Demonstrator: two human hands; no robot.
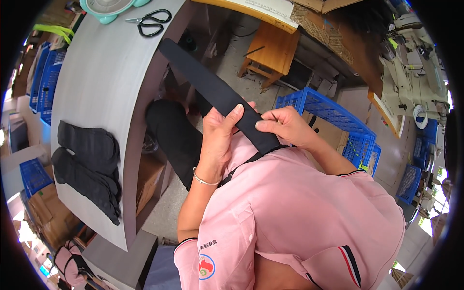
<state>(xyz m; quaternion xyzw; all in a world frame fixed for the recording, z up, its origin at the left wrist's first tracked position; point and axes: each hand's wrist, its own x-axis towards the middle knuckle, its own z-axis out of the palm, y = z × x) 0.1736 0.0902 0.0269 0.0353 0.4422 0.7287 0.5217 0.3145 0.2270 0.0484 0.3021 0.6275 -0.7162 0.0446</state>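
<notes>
A long black fabric strip (pixel 212 87) lies slantwise across my lap, its rounded far end reaching the table edge and its near end against my pink shirt. My left hand (pixel 220 128) is closed on it near the middle, thumb on top and fingers underneath. Closer to my body, my right hand (pixel 285 126) pinches the strip's right edge between thumb and fingers. A small dark sliver shows by the right fingertips; I cannot tell what it is. Black fabric pieces (pixel 89 150) lie piled on the grey table (pixel 96 72) at the left.
Black-handled scissors (pixel 153 23) and a turquoise-rimmed container (pixel 104 12) rest at the table's far end. A wooden stool (pixel 270 46) stands ahead, a blue plastic crate (pixel 338 118) on the right. Sewing machines (pixel 411 72) line the far right. Cardboard boxes (pixel 53 208) sit left of the table.
</notes>
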